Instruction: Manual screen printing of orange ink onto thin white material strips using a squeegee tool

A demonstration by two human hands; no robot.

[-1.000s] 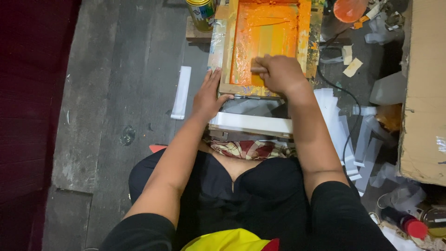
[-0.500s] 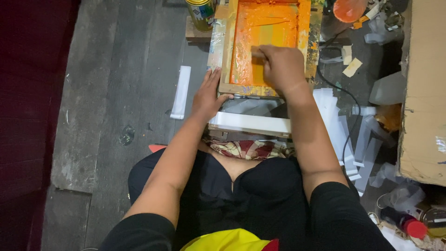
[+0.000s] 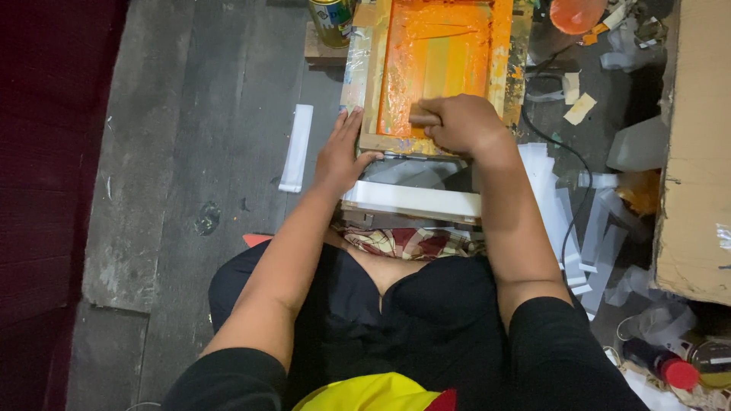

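Right hand (image 3: 461,125) gripping squeegee (image 3: 420,116) crosswise, left hand (image 3: 340,156) flat steadying frame (image 3: 371,91)

Wooden screen frame (image 3: 371,91), rough and paint-crusted, mesh (image 3: 434,61) coated in wet, glossy orange ink. Wooden squeegee handle (image 3: 423,116) gripped in right hand (image 3: 464,125); left hand (image 3: 343,156) flat on frame edge. Floorboards (image 3: 183,152) grey, matt, worn and stained; white strip (image 3: 296,148) smooth, paper-like; metal can (image 3: 332,19) glossy; cardboard box (image 3: 697,152) matt brown.
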